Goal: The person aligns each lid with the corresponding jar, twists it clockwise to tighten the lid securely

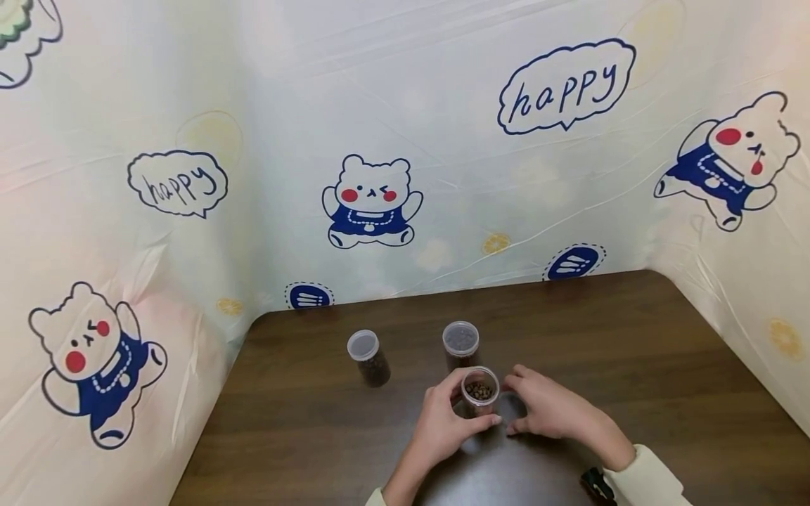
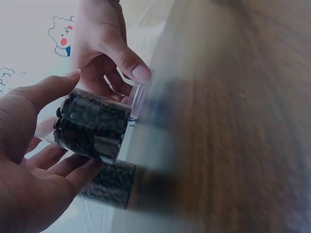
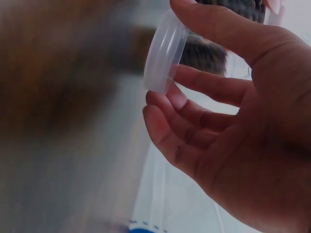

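A clear jar (image 1: 479, 406) with dark brown beans like coffee beans has no lid on, and its open mouth faces up. My left hand (image 1: 436, 425) grips this jar round its side, thumb in front and fingers behind. Just right of it, my right hand (image 1: 549, 407) pinches a translucent white lid (image 3: 165, 56) by its rim, between thumb and fingers. In the left wrist view the lid (image 2: 139, 97) is beside the jar's lower end, apart from the mouth. The head view hides the lid behind the right hand.
Behind the held jar stands a lidded jar (image 1: 461, 341) of dark contents. Another lidded jar (image 1: 372, 362) stands to its left. Under them is a brown wooden table (image 1: 304, 422), with printed cloth (image 1: 443, 176) round its back and sides. A black strap (image 1: 597, 485) shows by the right sleeve.
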Demonstrator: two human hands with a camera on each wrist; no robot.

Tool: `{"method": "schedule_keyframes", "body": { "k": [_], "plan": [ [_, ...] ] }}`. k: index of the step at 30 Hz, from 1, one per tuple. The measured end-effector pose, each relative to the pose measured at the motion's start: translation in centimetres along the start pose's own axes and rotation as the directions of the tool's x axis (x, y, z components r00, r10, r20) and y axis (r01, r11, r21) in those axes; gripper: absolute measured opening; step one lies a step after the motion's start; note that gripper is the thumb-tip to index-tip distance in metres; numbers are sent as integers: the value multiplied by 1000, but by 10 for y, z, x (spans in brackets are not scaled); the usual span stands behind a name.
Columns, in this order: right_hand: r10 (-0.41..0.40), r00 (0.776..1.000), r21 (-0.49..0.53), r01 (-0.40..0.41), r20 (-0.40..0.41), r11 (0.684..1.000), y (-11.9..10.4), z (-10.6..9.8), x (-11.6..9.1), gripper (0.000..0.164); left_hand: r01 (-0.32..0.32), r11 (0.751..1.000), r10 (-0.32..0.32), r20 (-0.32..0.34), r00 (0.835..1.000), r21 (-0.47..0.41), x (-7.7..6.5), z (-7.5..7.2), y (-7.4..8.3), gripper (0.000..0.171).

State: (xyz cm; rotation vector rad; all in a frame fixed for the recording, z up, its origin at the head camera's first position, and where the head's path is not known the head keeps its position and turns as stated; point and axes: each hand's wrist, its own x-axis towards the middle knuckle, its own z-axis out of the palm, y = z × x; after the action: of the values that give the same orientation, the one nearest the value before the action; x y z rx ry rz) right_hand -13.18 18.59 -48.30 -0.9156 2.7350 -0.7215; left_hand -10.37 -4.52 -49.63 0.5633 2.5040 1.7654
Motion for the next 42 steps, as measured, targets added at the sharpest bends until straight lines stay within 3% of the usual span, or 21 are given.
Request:
{"method": "schedule_keyframes", "body": {
  "k": [7,15,22,32,42],
  "plan": [
    [18,999,-1,-18,29,1000,-5,10,2,51,6,1000,-6,21,1000,10,-7,-5,-5,64],
    [22,1000,-19,-22,9,1000,-1,13,3,49,45,999,-46,32,998,27,-9,-8,-9,64],
    [29,1000,-38,-29,2,999,1,14,3,51,27,999,-28,36,999,24,-10,-7,-15,63],
    [18,1000,-41,-18,-8,999,1,12,3,52,53,999,-53,46,998,4,-11,-9,-20,62],
    [47,999,6,-47,27,999,4,4,0,68,71,997,-70,67,995,-14,-11,-10,-19,63]
  ]
}}
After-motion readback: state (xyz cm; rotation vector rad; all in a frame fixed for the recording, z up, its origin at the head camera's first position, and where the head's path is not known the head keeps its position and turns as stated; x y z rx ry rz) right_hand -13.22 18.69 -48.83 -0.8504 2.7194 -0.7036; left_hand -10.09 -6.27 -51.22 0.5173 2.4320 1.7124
